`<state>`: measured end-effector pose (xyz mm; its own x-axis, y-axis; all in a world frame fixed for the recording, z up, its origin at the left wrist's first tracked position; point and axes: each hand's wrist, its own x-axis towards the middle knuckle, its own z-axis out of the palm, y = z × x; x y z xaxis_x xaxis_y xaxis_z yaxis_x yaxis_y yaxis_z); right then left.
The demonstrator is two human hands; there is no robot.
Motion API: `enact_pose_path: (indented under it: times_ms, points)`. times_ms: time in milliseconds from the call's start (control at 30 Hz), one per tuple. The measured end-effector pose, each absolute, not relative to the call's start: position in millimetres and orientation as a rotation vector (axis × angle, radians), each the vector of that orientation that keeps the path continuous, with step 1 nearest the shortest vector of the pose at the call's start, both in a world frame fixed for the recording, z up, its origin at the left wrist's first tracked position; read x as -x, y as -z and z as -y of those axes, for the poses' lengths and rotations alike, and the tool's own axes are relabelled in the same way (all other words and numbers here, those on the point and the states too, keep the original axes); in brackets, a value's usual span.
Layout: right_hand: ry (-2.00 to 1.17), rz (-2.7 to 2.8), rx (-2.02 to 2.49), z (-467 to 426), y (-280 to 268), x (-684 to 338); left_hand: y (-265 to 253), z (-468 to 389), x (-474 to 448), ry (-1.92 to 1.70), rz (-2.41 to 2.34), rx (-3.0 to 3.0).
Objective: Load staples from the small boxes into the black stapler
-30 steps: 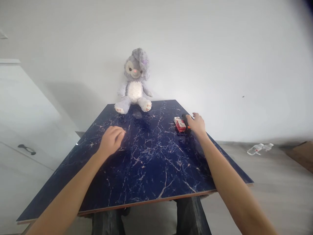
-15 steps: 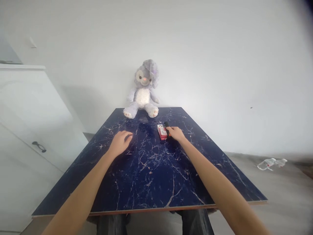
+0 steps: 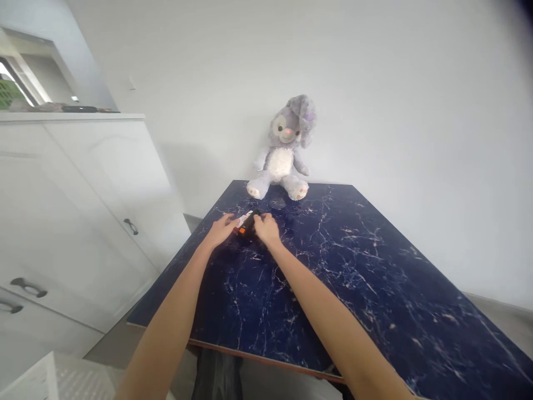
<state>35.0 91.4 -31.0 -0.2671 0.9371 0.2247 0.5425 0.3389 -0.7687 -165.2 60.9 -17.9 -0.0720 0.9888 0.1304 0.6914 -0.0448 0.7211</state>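
With twelve at the wall side of the table and the table's middle as centre, the tabletop (image 3: 358,311) is dark blue, marble-patterned with pale veins and a brownish front edge. At ten o'clock on it lie a small red-and-white carton (image 3: 244,219) and a black object (image 3: 250,222) with an orange patch, slanted side by side. The left hand (image 3: 220,229) is at the carton's outer side, loosely open with fingers apart. The right hand (image 3: 267,228) touches the black object; whether it grips or only presses, I cannot tell. A grey plush rabbit (image 3: 281,161) sits at twelve, before a plain pale wall (image 3: 400,100). At nine stands a white cabinet (image 3: 108,172) with dark handles and blurred clutter (image 3: 79,109) on top. A white perforated item (image 3: 81,380) is at eight, dark trousers (image 3: 216,375) at seven, and grey floor (image 3: 512,322) at three.
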Motion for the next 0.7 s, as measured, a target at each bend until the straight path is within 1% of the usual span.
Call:
enact_pose_path:
  times_ms: [100, 233, 500, 600, 700]
  points:
    - [-0.690, 1.798, 1.452, -99.0, 32.5, -46.4, 17.4, -58.6, 176.0, -0.811, -1.688, -1.875]
    - [-0.657, 1.907, 1.403, -102.5, 37.4, -56.8, 18.5, -58.0, 181.2, -0.736, -1.622, -1.945]
    - [-0.746, 1.702, 1.417, -92.5, 43.8, -84.9, 19.9, -61.6, 184.1, -0.762, -1.640, -1.883]
    - [-0.809, 1.734, 1.349, -87.7, 45.5, -97.3, 18.5, -60.8, 180.8, -0.792, -1.634, -1.893]
    - [-0.774, 1.795, 1.299, -83.4, 48.0, -101.4, 16.8, -58.2, 177.0, -0.833, -1.633, -1.887]
